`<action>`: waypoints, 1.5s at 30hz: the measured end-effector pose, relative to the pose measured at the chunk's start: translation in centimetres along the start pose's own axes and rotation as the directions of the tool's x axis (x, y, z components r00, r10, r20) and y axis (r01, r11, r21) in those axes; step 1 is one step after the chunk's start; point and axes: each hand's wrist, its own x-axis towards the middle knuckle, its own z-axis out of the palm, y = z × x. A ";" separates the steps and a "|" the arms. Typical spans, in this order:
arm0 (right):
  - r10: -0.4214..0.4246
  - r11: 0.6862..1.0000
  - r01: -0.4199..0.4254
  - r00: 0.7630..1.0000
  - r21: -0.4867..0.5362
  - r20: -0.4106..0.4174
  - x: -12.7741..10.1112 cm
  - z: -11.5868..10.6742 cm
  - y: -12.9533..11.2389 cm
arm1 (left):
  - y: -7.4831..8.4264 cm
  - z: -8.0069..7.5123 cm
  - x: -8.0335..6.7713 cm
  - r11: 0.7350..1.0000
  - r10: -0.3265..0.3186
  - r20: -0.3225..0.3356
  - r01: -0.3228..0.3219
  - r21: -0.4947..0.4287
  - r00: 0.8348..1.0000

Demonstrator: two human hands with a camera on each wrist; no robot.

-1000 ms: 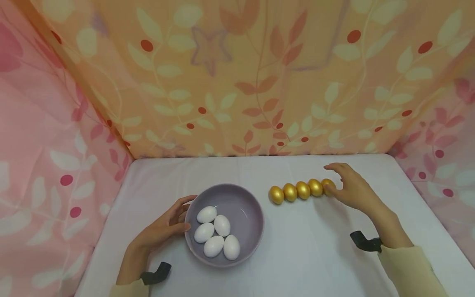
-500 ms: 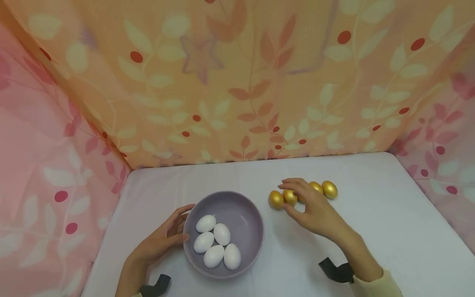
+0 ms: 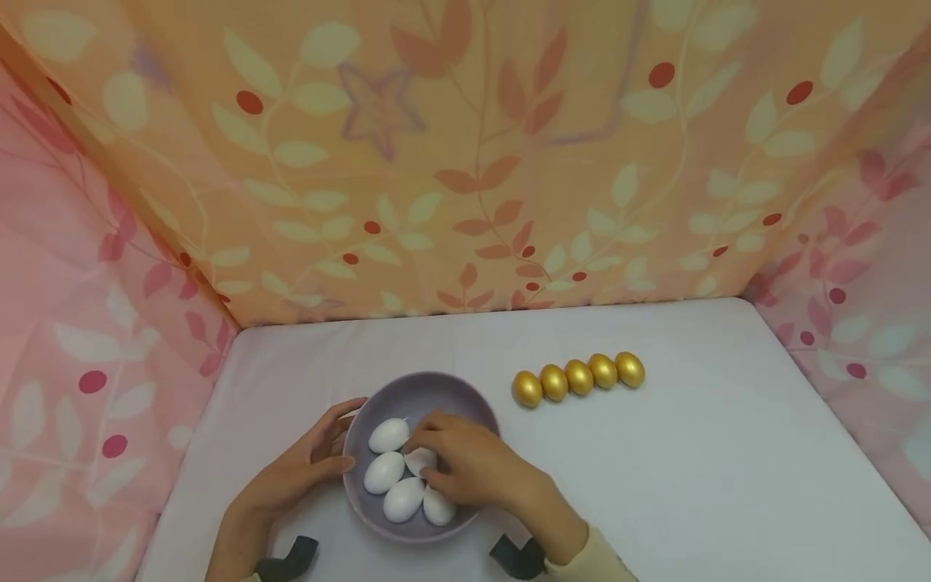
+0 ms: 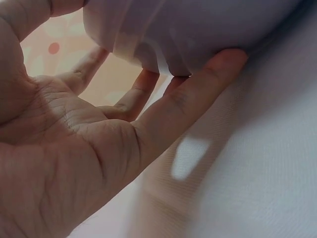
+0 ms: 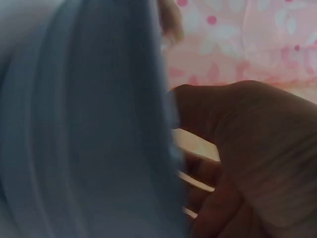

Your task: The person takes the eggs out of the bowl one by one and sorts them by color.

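A grey-purple bowl [image 3: 429, 385] stands on the white table, with several white eggs [image 3: 389, 435] clustered in its left and lower part. My left hand [image 3: 291, 473] steadies the bowl from its left side; the left wrist view shows straight fingers [image 4: 173, 106] against its outer wall. Reaching over the right rim, my right hand [image 3: 480, 465] has its fingers and thumb curled round one white egg [image 3: 419, 463] in the cluster. The egg is partly covered by the hand. In the blurred right wrist view, the bowl wall hides the fingertips.
Several gold eggs [image 3: 579, 377] lie in a slanting row on the white table [image 3: 691, 453], right of the bowl. An orange patterned curtain [image 3: 465, 162] hangs behind the table, with pink patterned cloth [image 3: 87, 323] on either side.
My right hand has swept left from the far end of the gold row, over those eggs, and down into the bowl. My left hand stays on the bowl; the view has shifted slightly.
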 end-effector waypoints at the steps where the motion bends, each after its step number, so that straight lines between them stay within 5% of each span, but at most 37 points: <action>1: 0.008 1.000 -0.008 1.000 -0.017 0.003 0.3 0.3 -0.3 | 0.1 -0.1 0.1 1.000 -0.002 0.003 0.002 0.002 1.000; 14: 0.100 0.990 -0.106 0.993 -0.097 -0.066 1.0 2.8 -2.0 | 0.3 -0.2 -0.8 0.999 -0.010 0.015 0.009 0.039 1.000; 28: 0.151 0.963 -0.162 0.986 -0.214 -0.066 1.8 2.1 -2.0 | 0.4 -0.5 -0.5 0.998 -0.020 -0.016 0.020 0.056 1.000; 45: 0.169 0.982 -0.174 0.983 -0.070 -0.068 1.3 2.2 -0.2 | 0.7 -0.2 -0.4 0.997 -0.061 -0.010 0.062 0.039 0.998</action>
